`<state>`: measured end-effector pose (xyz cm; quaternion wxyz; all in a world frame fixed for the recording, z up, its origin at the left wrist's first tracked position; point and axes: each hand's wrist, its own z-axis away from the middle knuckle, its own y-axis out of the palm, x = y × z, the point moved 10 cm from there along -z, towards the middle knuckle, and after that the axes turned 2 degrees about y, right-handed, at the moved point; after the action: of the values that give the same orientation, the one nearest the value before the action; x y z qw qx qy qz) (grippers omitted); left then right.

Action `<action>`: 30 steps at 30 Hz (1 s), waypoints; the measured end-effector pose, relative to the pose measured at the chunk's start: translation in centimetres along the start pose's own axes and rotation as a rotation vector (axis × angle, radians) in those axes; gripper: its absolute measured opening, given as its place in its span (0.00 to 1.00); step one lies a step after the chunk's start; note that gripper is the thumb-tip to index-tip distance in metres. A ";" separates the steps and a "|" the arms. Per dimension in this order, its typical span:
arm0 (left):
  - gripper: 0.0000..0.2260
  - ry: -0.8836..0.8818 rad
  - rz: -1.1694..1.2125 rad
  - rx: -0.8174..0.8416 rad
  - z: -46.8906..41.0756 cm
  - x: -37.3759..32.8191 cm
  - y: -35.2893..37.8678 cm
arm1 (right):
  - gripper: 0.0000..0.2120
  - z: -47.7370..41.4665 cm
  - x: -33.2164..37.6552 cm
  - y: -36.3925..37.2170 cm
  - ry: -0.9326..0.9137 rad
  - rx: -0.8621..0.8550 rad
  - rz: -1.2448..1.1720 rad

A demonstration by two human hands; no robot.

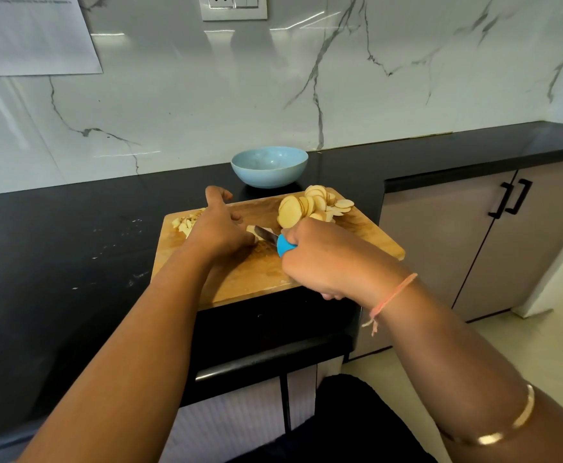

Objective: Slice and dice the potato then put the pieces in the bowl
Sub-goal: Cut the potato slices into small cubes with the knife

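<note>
Potato slices (307,205) lay stacked far right; we were dicing. Our right hand (323,259) clamped the knife (266,236), our left hand (220,225) pressed fingers together over a piece; the bowl (269,167) waited.

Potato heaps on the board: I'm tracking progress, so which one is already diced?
The small heap of diced pieces at the board's far-left corner, beside the left hand. The heap of round slices at the far right is still uncut discs.
</note>
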<state>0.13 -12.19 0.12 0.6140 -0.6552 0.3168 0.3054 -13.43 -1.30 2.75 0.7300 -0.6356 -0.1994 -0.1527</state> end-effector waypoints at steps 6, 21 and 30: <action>0.33 0.000 0.022 0.010 -0.1 0.1 0.0 | 0.19 2.2 -0.7 -0.4 -0.031 0.003 0.013; 0.33 0.183 -0.314 -0.152 0.7 -3.1 2.1 | 0.21 0.2 -2.8 -2.5 -0.030 -0.178 -0.153; 0.37 0.157 -0.188 0.006 -0.3 -2.2 2.2 | 0.23 -0.9 -2.8 -1.0 -0.018 -0.135 -0.135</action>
<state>-2.93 -12.50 0.51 0.6151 -0.7023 0.3020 0.1931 -16.29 -2.44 2.19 0.6717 -0.6699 -0.2376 -0.2089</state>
